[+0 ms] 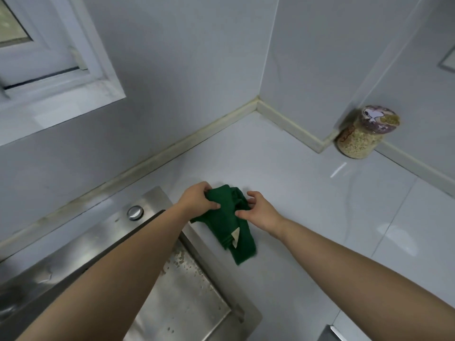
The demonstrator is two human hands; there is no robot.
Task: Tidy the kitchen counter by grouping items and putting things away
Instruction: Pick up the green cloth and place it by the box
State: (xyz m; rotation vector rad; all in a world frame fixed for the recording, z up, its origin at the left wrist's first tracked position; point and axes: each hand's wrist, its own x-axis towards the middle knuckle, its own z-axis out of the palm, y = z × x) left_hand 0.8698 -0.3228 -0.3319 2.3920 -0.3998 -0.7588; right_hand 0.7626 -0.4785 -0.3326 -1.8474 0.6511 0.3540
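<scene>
A dark green cloth (230, 227) with a small beige tag hangs bunched between both hands, just above the white counter (307, 205) beside the sink. My left hand (197, 199) grips its upper left part with curled fingers. My right hand (258, 210) pinches the cloth's right fold between thumb and fingers. The cloth's lower end droops toward me over the sink's right rim.
A stainless steel sink (172, 299) with a round button (135, 212) lies at lower left. A clear jar of grains (364, 132) with a printed lid stands by the right wall. A window (44, 52) sits upper left. A dark object (330, 334) shows at the bottom edge.
</scene>
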